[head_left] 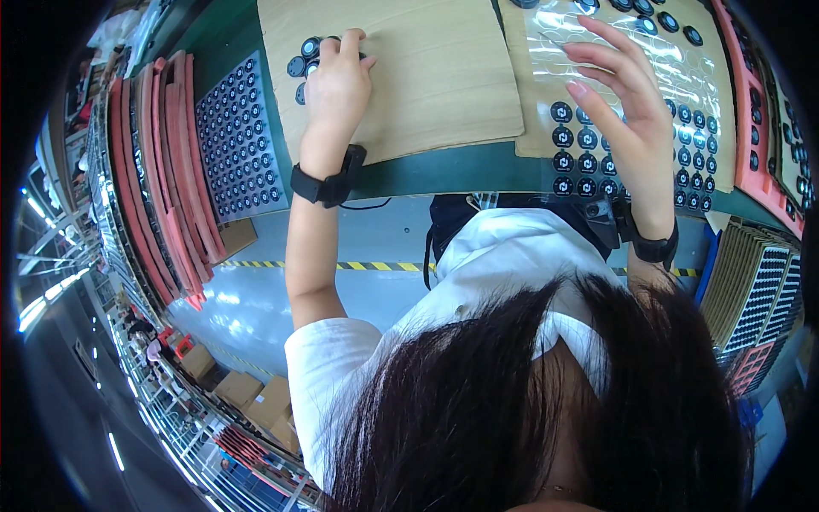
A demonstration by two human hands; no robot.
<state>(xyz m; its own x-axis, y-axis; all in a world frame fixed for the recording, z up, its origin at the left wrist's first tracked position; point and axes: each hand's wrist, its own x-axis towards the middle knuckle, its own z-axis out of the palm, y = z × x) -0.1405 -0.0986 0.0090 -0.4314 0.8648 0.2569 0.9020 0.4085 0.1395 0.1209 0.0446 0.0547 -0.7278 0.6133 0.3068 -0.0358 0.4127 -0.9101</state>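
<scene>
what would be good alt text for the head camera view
A person's left hand curls its fingers at a cluster of round black pieces on cardboard, while the open right hand is over a clear sheet partly filled with black discs. Reddish trays are at left.

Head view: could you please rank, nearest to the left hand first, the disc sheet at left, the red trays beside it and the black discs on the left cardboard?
1. Black discs, by the left hand.
2. Disc sheet, farther left.
3. Red trays, left of the sheet.
</scene>
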